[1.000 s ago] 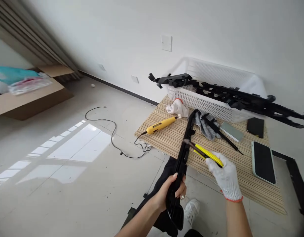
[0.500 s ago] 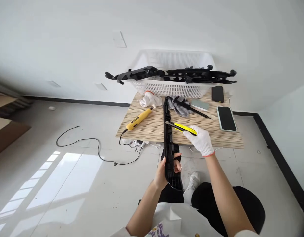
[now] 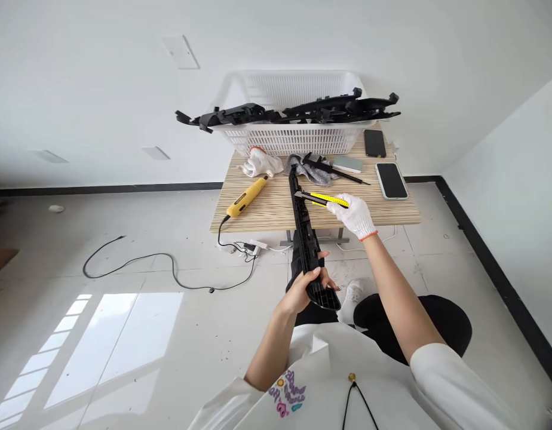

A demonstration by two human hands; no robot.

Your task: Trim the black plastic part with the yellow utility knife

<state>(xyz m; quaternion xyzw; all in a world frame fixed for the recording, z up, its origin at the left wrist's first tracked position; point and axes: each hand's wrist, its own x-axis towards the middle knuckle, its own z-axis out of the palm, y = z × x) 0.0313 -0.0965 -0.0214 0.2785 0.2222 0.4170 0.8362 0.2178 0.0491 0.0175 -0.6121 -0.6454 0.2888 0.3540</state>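
My bare left hand [image 3: 306, 288] is closed round the lower end of a long black plastic part [image 3: 304, 236], whose far end reaches over the table beside a grey cloth. In a white glove, my right hand [image 3: 353, 215] grips a yellow utility knife [image 3: 327, 199]. The knife's blade points left and lies at the upper stretch of the black part; whether it touches is hard to tell. Left of the part, a yellow corded tool [image 3: 248, 196] rests on the table.
A white basket [image 3: 294, 139] bearing several black parts [image 3: 339, 110] stands at the table's back. On the wooden table [image 3: 267, 218] lie a white glove [image 3: 260, 162], grey cloth [image 3: 318, 174], black caliper [image 3: 336, 169], pale green box [image 3: 347, 164] and two phones [image 3: 391, 181] [image 3: 374, 143]. A cable [image 3: 172, 263] crosses the floor.
The view has shifted, so the table and basket appear higher and further left. The black part now slants more, its lower end further right. Both hands keep their holds.
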